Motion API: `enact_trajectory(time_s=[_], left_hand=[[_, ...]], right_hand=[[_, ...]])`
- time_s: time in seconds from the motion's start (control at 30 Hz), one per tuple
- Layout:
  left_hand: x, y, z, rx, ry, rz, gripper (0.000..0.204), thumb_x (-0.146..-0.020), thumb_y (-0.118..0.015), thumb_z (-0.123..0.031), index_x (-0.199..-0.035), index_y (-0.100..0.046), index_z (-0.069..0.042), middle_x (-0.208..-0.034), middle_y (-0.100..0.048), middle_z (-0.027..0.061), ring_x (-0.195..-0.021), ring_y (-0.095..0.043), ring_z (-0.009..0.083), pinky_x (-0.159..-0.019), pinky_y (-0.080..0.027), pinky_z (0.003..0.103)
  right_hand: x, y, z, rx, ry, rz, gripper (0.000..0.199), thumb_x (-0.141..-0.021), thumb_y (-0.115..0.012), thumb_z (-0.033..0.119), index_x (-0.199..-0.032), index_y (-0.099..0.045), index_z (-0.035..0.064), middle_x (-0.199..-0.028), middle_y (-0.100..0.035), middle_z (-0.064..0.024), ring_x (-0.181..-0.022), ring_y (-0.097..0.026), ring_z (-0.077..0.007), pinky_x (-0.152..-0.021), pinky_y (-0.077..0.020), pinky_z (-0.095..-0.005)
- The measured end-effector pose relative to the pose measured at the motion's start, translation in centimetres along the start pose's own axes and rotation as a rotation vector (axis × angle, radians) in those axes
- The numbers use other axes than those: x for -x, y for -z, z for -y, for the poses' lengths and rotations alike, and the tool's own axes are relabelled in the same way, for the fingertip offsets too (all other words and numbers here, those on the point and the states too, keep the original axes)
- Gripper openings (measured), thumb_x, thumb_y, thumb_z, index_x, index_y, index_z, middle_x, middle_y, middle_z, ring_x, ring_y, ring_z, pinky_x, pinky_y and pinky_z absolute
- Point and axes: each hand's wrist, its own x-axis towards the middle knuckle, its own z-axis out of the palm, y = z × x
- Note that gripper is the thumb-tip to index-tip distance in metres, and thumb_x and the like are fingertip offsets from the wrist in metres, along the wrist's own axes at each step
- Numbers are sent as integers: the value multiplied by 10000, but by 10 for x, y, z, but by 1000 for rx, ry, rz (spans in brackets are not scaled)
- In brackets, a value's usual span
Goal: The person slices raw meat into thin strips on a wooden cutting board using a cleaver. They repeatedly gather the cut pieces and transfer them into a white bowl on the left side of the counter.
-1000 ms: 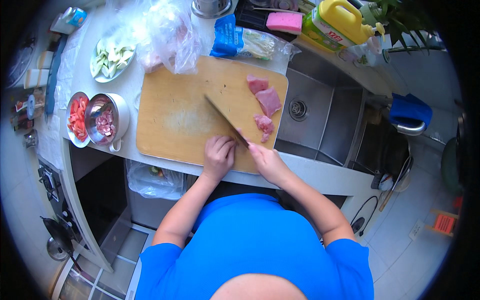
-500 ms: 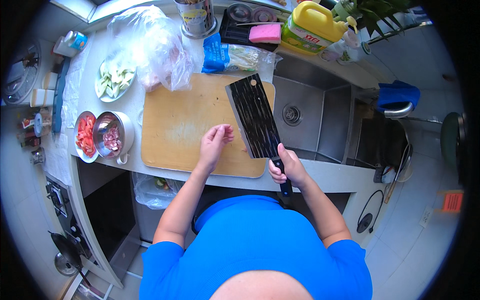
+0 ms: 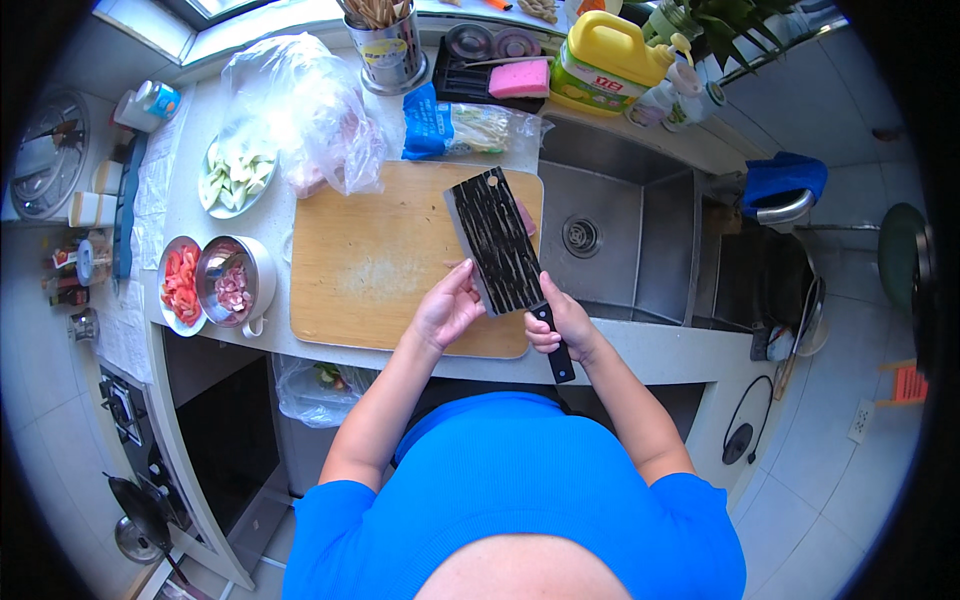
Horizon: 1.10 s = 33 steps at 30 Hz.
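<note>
My right hand (image 3: 560, 318) is wrapped round the black handle of a cleaver (image 3: 492, 240), whose broad, dark patterned blade is raised over the wooden cutting board (image 3: 360, 250). My left hand (image 3: 448, 305) is at the lower left edge of the blade, palm partly turned up. Its fingers are loosely bent and apart, with the tips at the blade; whether they press on it I cannot tell. A pinkish piece, perhaps meat (image 3: 526, 218), shows on the board past the blade's right edge, mostly hidden by it.
Left of the board are a plate of pale green slices (image 3: 237, 180), a dish of red pieces (image 3: 182, 285) and a metal bowl of chopped meat (image 3: 232, 290). A plastic bag (image 3: 300, 110) and blue-ended packet (image 3: 455, 128) lie behind it. The sink (image 3: 610, 210) is at right.
My left hand has moved right, up to the blade. The cleaver has shifted slightly left and down in view, still in my right hand, and the pinkish piece now shows behind it.
</note>
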Motion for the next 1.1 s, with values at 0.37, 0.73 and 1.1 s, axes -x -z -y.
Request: enact_trajectory(time_s=[0.37, 0.73, 1.1], left_hand=[[4, -6, 8, -1476, -810, -348, 195, -860, -569, 29, -1046, -626, 16, -990, -626, 132, -986, -612, 284, -871, -495, 371], [-5, 11, -7, -1974, -1153, -142, 223, -795, -597, 32, -1010, -639, -12, -1194, -581, 178, -1228, -482, 409, -1085, -332, 522], [1, -21, 20, -2065, -943, 37, 393, -773, -725, -127, -1129, -596, -24, -1315, -524, 192, -1301, -425, 400, -1079, -358, 475]], right_hand=[[56, 22, -13, 1310, 824, -620, 351, -899, -648, 264, -1117, -609, -9, -857, -713, -152, -693, -702, -271, -618, -537, -339], [60, 25, -77, 1463, 553, -659, 365, -855, -635, 173, -1203, -612, 65, -819, -681, -211, -719, -671, -383, -665, -549, -467], [94, 31, -70, 733, 193, -659, 192, -920, -599, 166, -949, -616, -22, -639, -566, -48, -510, -517, -97, -486, -443, -249]])
